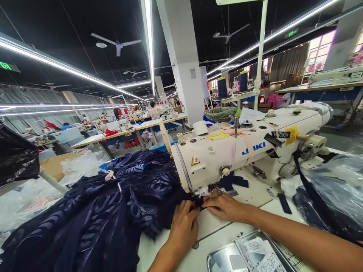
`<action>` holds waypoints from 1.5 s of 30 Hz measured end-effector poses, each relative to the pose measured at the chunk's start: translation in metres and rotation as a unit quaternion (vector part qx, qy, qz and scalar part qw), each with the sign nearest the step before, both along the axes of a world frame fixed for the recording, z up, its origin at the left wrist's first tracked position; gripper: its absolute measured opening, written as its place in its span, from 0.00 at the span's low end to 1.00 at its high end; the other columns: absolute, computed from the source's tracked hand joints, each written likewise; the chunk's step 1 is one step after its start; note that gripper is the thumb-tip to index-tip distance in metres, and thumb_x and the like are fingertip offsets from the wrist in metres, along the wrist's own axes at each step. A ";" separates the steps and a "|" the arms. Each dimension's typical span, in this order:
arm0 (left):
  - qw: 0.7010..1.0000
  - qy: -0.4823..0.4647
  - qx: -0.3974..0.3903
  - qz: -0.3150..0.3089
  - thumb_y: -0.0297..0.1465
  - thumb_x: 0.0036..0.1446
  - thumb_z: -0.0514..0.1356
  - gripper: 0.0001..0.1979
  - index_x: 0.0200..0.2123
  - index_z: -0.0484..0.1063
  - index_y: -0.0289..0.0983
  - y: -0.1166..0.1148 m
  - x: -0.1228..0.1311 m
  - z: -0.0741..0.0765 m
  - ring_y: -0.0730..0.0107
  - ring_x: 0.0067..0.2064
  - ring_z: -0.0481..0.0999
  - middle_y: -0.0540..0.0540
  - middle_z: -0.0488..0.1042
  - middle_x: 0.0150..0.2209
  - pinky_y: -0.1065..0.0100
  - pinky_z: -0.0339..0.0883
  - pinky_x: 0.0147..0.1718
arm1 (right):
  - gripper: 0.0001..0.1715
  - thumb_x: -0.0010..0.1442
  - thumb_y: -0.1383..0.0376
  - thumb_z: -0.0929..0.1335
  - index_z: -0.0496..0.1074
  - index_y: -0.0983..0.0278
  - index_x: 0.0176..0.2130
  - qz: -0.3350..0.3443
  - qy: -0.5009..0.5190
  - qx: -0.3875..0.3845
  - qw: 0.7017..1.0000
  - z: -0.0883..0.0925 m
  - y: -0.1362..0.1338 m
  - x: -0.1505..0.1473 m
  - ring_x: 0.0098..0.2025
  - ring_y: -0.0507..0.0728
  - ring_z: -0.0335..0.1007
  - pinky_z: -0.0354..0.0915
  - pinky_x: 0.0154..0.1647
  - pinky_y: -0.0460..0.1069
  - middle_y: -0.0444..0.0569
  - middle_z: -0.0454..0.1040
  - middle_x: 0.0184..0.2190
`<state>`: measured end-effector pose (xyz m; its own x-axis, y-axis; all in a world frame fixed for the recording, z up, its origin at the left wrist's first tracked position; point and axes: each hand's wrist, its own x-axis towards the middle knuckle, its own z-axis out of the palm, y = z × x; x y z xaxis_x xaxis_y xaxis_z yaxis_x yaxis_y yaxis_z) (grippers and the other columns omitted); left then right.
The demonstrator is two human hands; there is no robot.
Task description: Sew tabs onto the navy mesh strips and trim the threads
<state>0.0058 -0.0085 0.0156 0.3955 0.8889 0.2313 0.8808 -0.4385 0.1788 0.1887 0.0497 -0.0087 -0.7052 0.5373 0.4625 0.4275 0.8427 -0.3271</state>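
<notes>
A navy garment with a leaf-like pattern (104, 215) is heaped over the left side of the sewing table, and its edge runs to the needle area of a white sewing machine (210, 155). Just in front of the needle area, my left hand (184, 223) has bent fingers closed on the dark fabric. My right hand (224, 206) pinches the same fabric from the right, close beside the presser foot. Both sets of fingertips are partly hidden by the fabric and the machine head. A white tag or cord (110, 175) lies on top of the garment.
A metal tray (211, 260) with printed labels (259, 253) sits at the front edge. Navy fabric scraps (234, 182) lie on the machine bed. Clear plastic bags (337, 189) are piled at right. Navy thread cones (222, 87) stand behind; a black plastic bag (17, 156) hangs at left.
</notes>
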 end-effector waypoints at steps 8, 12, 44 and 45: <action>0.999 0.018 0.004 -0.032 0.15 0.50 0.50 0.22 0.45 0.71 0.37 0.003 -0.005 -0.004 0.58 0.47 0.66 0.44 0.71 0.46 0.55 0.64 0.45 | 0.16 0.58 0.73 0.60 0.72 0.64 0.41 0.003 -0.061 0.066 0.996 0.001 -0.001 0.001 0.37 0.57 0.69 0.65 0.41 0.51 0.51 0.73 0.40; 0.998 0.044 0.006 -0.032 0.16 0.53 0.49 0.21 0.46 0.70 0.34 0.003 -0.006 -0.006 0.57 0.50 0.66 0.43 0.72 0.47 0.53 0.62 0.48 | 0.14 0.59 0.73 0.60 0.72 0.66 0.39 0.002 -0.081 0.100 0.992 0.004 -0.005 -0.002 0.35 0.57 0.69 0.66 0.37 0.51 0.52 0.72 0.39; 0.995 0.051 0.026 -0.085 0.15 0.47 0.51 0.26 0.48 0.69 0.38 0.016 -0.023 -0.004 0.60 0.53 0.67 0.45 0.70 0.51 0.57 0.64 0.51 | 0.17 0.55 0.72 0.62 0.71 0.66 0.44 -0.021 -0.070 0.024 0.997 0.005 -0.005 -0.002 0.41 0.59 0.70 0.65 0.44 0.54 0.54 0.72 0.44; 0.995 0.050 0.024 -0.085 0.15 0.47 0.50 0.26 0.48 0.69 0.38 0.017 -0.023 -0.003 0.60 0.53 0.67 0.46 0.71 0.51 0.57 0.64 0.51 | 0.17 0.54 0.72 0.63 0.71 0.66 0.44 -0.023 -0.064 0.014 0.998 0.006 -0.004 -0.001 0.42 0.59 0.70 0.65 0.45 0.54 0.54 0.72 0.44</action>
